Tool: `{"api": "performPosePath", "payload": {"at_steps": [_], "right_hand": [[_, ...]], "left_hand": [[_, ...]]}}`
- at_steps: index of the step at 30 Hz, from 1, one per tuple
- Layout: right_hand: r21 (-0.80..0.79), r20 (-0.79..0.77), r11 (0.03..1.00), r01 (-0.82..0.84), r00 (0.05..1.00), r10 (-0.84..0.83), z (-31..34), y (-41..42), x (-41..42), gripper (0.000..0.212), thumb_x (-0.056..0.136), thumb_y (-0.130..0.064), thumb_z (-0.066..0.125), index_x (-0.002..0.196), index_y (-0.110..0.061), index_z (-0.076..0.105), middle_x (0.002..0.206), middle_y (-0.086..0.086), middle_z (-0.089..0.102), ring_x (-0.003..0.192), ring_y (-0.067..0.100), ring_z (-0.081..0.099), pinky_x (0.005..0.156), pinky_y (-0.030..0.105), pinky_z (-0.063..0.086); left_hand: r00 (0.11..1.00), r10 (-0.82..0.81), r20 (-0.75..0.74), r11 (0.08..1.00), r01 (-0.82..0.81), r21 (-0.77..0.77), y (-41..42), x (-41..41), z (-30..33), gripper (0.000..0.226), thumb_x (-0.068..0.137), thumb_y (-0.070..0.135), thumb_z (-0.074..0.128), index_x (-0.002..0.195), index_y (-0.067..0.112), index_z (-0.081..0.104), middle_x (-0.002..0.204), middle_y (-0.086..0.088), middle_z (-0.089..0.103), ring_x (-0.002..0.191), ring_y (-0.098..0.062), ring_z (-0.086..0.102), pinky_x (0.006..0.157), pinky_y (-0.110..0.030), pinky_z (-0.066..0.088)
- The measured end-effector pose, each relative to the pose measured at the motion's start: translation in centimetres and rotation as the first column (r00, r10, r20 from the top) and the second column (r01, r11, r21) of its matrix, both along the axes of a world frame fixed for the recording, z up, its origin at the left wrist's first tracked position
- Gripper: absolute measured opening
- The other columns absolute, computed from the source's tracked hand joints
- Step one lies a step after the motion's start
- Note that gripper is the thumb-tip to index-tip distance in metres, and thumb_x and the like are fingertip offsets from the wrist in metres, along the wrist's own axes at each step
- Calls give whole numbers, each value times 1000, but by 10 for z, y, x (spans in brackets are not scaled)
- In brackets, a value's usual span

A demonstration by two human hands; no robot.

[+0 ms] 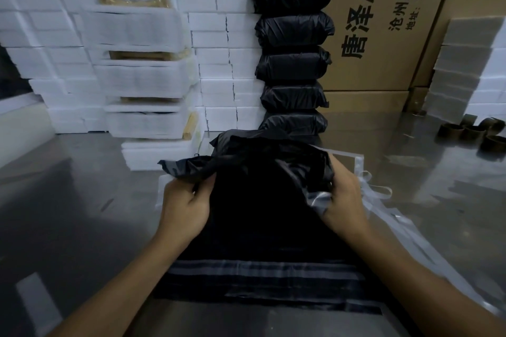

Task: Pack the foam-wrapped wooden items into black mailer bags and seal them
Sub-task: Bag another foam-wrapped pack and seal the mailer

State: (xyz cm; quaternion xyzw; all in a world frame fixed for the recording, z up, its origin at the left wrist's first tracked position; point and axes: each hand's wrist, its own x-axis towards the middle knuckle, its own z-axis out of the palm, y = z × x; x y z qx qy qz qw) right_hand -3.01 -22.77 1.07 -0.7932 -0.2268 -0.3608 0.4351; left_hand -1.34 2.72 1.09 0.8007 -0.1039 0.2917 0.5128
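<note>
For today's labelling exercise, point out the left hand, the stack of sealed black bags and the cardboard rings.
left hand [184, 206], head view, back of the hand
sealed bags [293, 27], head view, second bag from top
cardboard rings [471, 131], head view, one ring's wall

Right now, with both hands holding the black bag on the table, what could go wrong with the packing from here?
1. The left hand and right hand grip only the crumpled top of the black mailer bag; uneven folds could leave a weak seal.
2. Loose clear strips lie beside the right hand and might stick to the bag.
3. The stack of sealed black bags stands tall just behind; a push forward may topple it.
</note>
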Motion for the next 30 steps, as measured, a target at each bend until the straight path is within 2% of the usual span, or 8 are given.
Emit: {"api": "performPosePath", "payload": {"at_steps": [3,6,10,16,19,24,27,30], "right_hand": [[109,37,992,63,997,-68,3,5,0,29,83,-33,61,100,-9,60,83,-16,62,77,-4,61,67,9,43],[199,26,974,104,993,-112,2,7,2,40,85,-31,56,106,1,64,75,-8,66,71,8,61,61,16,45],[299,-77,940,165,986,-148,6,9,6,26,79,1,45,80,-21,59,75,-25,65,68,-4,58,58,8,40],[340,-229,925,168,969,-92,4,-2,8,18,101,-6,46,87,-10,56,81,26,59,74,40,54,60,44,43],[370,-249,915,161,966,-70,9,0,8,18,104,-17,47,93,-23,61,84,0,68,78,18,65,66,31,52],[446,-333,891,84,940,78,12,-7,10,21,106,-20,47,97,-5,60,93,22,65,84,28,64,77,43,52],[544,-403,837,64,895,193,13,-6,7,32,105,-21,49,79,-24,67,82,-5,73,82,9,70,69,20,54],[583,-424,808,83,880,215,19,-6,6,37,102,-21,54,68,-26,66,74,-7,70,73,7,67,64,18,52]], "left_hand": [[1000,-12,21,994,15,-105,-1,1,4,41,98,23,57,57,22,58,54,-9,55,49,-16,47,52,-17,39],[1000,-1,26,985,6,-175,-2,-1,3,38,95,25,61,65,2,59,66,-29,58,56,-31,51,59,-34,43],[995,-94,13,967,95,-239,-6,-4,3,33,96,14,60,73,35,71,68,-10,67,60,-11,57,59,-17,44],[868,-493,-59,786,416,-457,-4,-6,7,25,68,27,75,92,32,76,91,3,76,88,-10,72,70,-15,52],[847,-525,-87,681,357,-639,-2,-4,15,27,59,10,75,81,23,80,82,-1,76,78,-14,73,66,-20,55],[800,-596,-65,482,292,-826,14,2,22,23,78,17,66,97,13,78,110,-9,73,101,-22,70,78,-27,57],[810,-571,-136,507,218,-834,16,6,22,35,80,22,66,112,10,70,114,-7,72,103,-20,70,76,-25,58],[839,-505,-202,600,172,-781,24,9,22,33,76,24,69,106,9,70,106,-8,74,94,-18,72,68,-24,58]]}}
